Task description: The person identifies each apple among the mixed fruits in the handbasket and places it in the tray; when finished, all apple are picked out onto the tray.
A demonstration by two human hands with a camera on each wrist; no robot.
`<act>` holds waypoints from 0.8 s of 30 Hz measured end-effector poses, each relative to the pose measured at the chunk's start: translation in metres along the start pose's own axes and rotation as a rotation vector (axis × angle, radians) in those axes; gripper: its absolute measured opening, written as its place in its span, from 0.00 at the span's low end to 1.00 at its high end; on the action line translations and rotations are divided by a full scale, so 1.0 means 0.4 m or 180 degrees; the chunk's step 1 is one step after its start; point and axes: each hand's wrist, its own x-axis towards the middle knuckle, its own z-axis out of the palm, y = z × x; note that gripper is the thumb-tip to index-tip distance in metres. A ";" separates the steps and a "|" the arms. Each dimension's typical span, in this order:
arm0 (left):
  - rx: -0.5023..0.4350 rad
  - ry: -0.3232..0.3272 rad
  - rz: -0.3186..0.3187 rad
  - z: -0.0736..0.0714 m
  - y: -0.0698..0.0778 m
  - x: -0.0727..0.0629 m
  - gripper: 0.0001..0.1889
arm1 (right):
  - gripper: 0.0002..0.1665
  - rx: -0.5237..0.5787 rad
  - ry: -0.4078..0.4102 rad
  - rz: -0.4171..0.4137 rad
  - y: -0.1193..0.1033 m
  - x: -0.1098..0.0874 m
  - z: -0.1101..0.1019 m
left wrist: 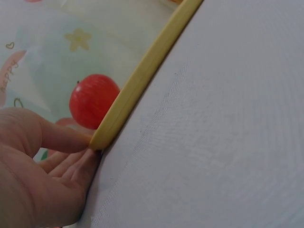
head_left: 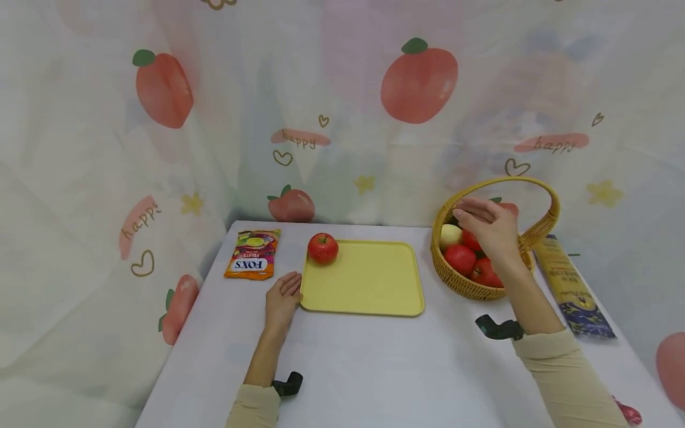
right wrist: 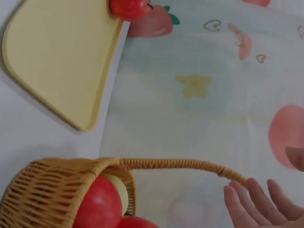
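Note:
My left hand (head_left: pixel 282 302) is at the near left corner of a yellow tray (head_left: pixel 364 279). In the left wrist view, its thumb and fingers pinch the tray's rim (left wrist: pixel 126 107). A red apple (head_left: pixel 323 248) sits in the tray's far left corner. Above a wicker basket (head_left: pixel 462 286) hovers my right hand (head_left: pixel 491 229), holding nothing, its fingers loosely extended and the thumb apart in the right wrist view. Several red apples (right wrist: pixel 97 204) and a pale round fruit (head_left: pixel 450 236) lie inside the basket; the arm hides part of them. The basket's arched handle (head_left: pixel 514 179) rises behind the hand.
An orange FOX'S candy bag (head_left: pixel 251 254) lies left of the tray. Right of the basket is a long yellow and blue packet (head_left: pixel 575 288). A small red item (head_left: pixel 627 411) is partly visible at the near right. A printed cloth (head_left: pixel 353 148) hangs behind the white table (head_left: pixel 374 368).

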 end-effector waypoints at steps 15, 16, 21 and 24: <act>0.0015 -0.0006 -0.0022 -0.006 -0.009 0.007 0.28 | 0.39 -0.0779 0.0192 0.0759 0.035 0.048 -0.160; 0.0019 -0.0007 -0.0016 -0.007 -0.009 0.007 0.28 | 0.40 -0.0935 0.0100 0.0814 0.038 0.053 -0.166; 0.0047 -0.0003 -0.0017 -0.006 -0.006 0.007 0.27 | 0.44 -0.1461 -0.0493 0.1005 0.048 0.078 -0.194; 0.0040 0.0004 -0.0053 -0.003 -0.007 0.006 0.28 | 0.45 -0.1435 -0.0724 0.1127 0.060 0.088 -0.208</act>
